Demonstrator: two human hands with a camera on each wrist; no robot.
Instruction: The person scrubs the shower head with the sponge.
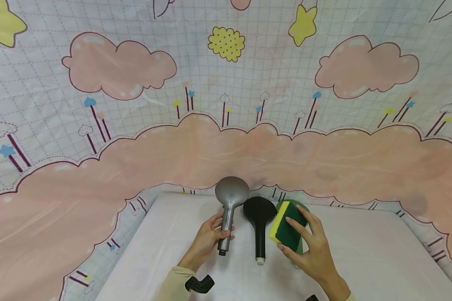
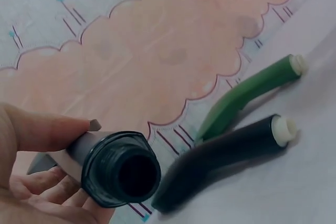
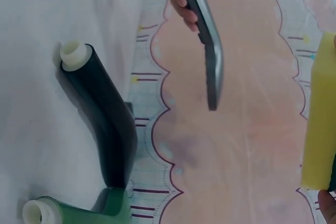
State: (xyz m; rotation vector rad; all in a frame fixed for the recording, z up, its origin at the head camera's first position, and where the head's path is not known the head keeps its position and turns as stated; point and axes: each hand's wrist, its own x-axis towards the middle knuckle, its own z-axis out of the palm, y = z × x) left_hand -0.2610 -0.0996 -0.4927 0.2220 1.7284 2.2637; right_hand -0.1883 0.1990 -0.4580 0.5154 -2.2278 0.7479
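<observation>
My left hand (image 1: pixel 209 238) grips a silver-grey shower head (image 1: pixel 231 190) by its handle, raised off the table with the round head pointing away. In the left wrist view its dark threaded handle end (image 2: pixel 123 171) faces the camera. My right hand (image 1: pixel 314 246) pinches a yellow and green scrubbing sponge (image 1: pixel 290 228) between thumb and fingers. Between the hands a black shower head (image 1: pixel 260 213) lies face down on the white table. A green shower head (image 2: pixel 252 95) lies beside it, mostly hidden behind the sponge in the head view.
The white table (image 1: pixel 361 251) ends at a cartoon-printed backdrop cloth (image 1: pixel 248 159) with clouds and stars. Both the black and green shower heads lie near the table's far edge, with white threaded ends toward me.
</observation>
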